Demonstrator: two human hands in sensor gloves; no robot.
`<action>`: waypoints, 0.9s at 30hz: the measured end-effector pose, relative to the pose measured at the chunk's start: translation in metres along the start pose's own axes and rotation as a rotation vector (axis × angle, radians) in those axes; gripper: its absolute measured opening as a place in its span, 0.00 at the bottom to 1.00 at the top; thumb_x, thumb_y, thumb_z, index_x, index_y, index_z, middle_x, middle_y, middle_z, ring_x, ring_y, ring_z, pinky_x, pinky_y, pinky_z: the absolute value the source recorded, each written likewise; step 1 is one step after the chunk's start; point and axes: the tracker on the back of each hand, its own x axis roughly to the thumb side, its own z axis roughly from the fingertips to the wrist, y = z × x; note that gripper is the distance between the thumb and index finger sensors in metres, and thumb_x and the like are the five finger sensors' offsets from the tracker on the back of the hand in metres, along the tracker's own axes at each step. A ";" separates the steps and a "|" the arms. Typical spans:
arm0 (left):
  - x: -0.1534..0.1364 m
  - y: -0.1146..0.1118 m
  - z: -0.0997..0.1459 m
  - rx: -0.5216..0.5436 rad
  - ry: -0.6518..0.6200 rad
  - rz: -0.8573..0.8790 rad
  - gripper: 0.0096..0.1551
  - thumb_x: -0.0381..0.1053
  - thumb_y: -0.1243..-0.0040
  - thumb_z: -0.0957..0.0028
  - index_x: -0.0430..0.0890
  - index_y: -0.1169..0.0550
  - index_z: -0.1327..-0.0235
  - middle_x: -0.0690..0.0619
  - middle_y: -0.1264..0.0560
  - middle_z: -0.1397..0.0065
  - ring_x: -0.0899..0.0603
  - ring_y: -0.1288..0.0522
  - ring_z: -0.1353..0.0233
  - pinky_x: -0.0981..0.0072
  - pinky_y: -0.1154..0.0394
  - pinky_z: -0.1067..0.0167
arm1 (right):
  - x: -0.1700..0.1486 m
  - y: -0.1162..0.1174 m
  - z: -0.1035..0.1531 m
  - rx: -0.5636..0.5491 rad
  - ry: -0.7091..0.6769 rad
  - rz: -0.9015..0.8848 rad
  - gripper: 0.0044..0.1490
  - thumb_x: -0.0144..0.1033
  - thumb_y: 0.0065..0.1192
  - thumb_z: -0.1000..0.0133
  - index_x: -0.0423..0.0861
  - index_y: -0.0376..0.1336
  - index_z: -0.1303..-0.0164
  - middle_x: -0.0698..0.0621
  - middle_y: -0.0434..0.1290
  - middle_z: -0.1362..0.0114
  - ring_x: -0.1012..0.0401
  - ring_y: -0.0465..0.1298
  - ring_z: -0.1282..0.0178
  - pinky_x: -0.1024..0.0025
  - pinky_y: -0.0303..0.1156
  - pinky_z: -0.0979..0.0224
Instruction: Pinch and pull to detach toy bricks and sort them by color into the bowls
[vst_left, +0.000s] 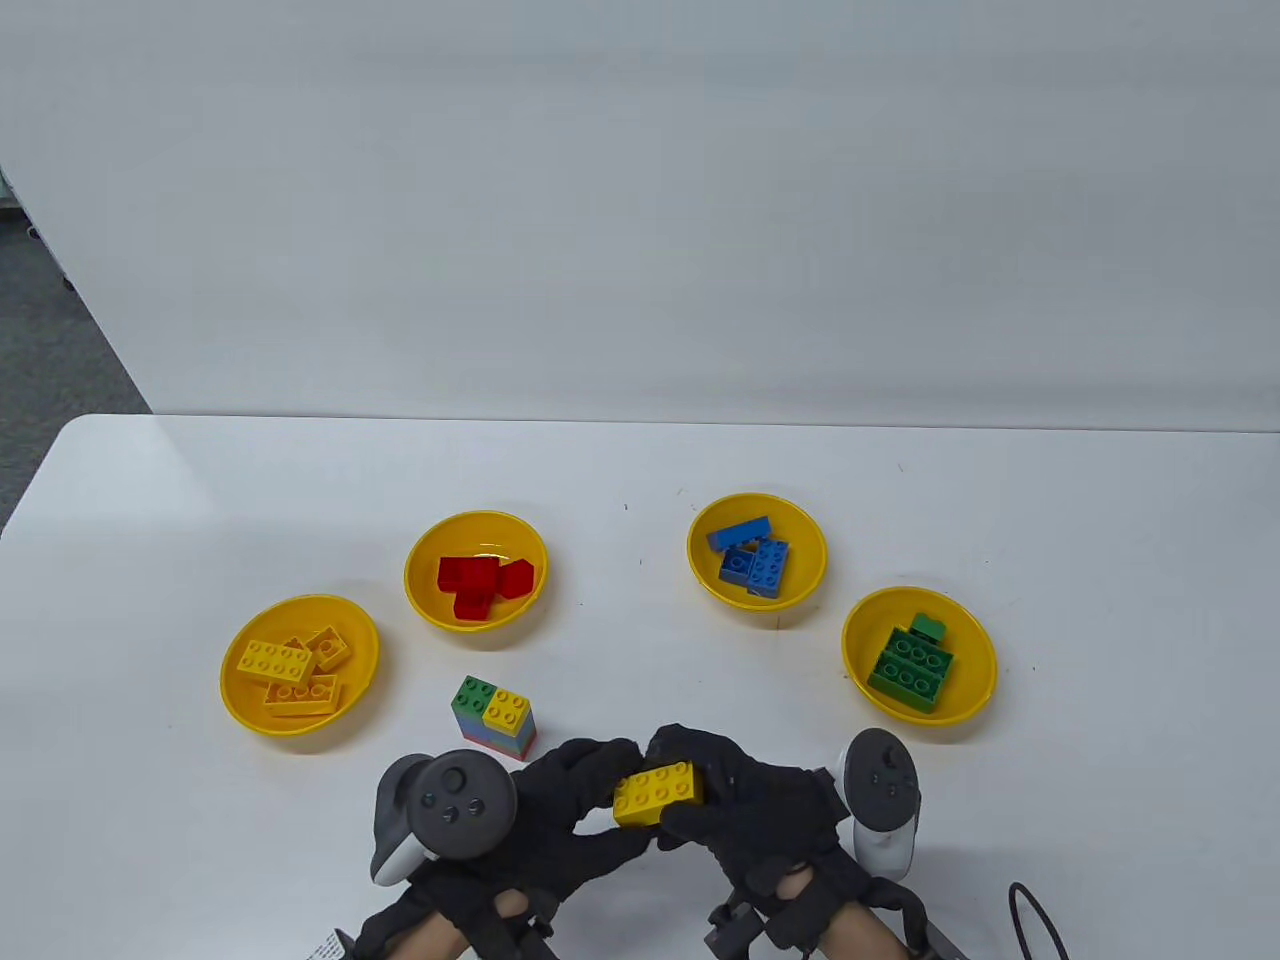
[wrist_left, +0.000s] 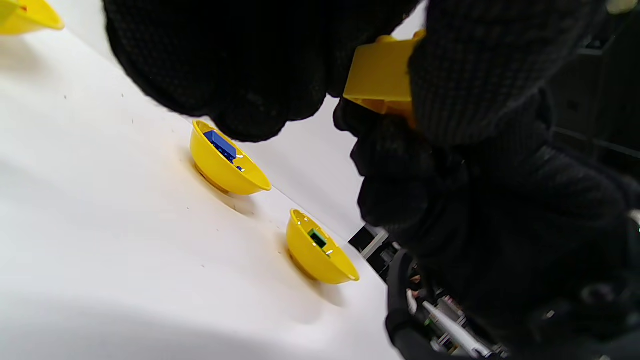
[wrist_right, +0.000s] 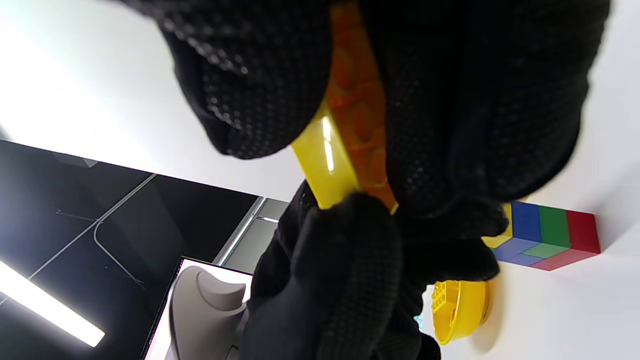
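A yellow brick (vst_left: 657, 793) is held above the table's near edge between both gloved hands. My left hand (vst_left: 590, 800) grips its left end and my right hand (vst_left: 712, 790) grips its right end. The same yellow brick (wrist_left: 382, 75) (wrist_right: 345, 130) fills both wrist views between black fingers. A stack of bricks (vst_left: 494, 717) with green and yellow on top stands on the table left of the hands; the stack (wrist_right: 545, 235) shows blue, green and red layers. Four yellow bowls hold sorted bricks: yellow (vst_left: 232, 690), red (vst_left: 420, 590), blue (vst_left: 812, 560), green (vst_left: 975, 690).
The white table (vst_left: 640, 470) ends at a far edge before a white wall. A black cable (vst_left: 1035, 920) lies at the near right corner. The blue-brick bowl (wrist_left: 235, 175) and green-brick bowl (wrist_left: 310, 255) appear in the left wrist view.
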 end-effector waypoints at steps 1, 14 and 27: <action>-0.001 0.001 0.001 0.015 0.005 0.033 0.42 0.59 0.22 0.55 0.44 0.24 0.30 0.36 0.23 0.30 0.32 0.18 0.38 0.37 0.22 0.43 | 0.001 0.001 0.000 0.009 0.003 0.001 0.41 0.34 0.77 0.61 0.34 0.69 0.37 0.25 0.77 0.41 0.42 0.89 0.56 0.47 0.88 0.57; -0.028 0.156 0.011 0.448 0.249 -0.250 0.39 0.58 0.23 0.52 0.47 0.23 0.29 0.38 0.21 0.32 0.32 0.18 0.39 0.37 0.22 0.42 | 0.000 -0.005 0.002 -0.030 0.035 0.068 0.40 0.37 0.66 0.53 0.33 0.62 0.32 0.25 0.70 0.33 0.37 0.81 0.48 0.39 0.79 0.49; -0.179 0.215 0.012 0.235 0.833 -0.574 0.38 0.58 0.26 0.51 0.53 0.25 0.26 0.34 0.35 0.21 0.27 0.31 0.26 0.32 0.32 0.32 | -0.010 -0.005 -0.001 0.015 0.087 0.116 0.38 0.37 0.66 0.52 0.33 0.65 0.34 0.26 0.70 0.34 0.36 0.81 0.48 0.38 0.79 0.50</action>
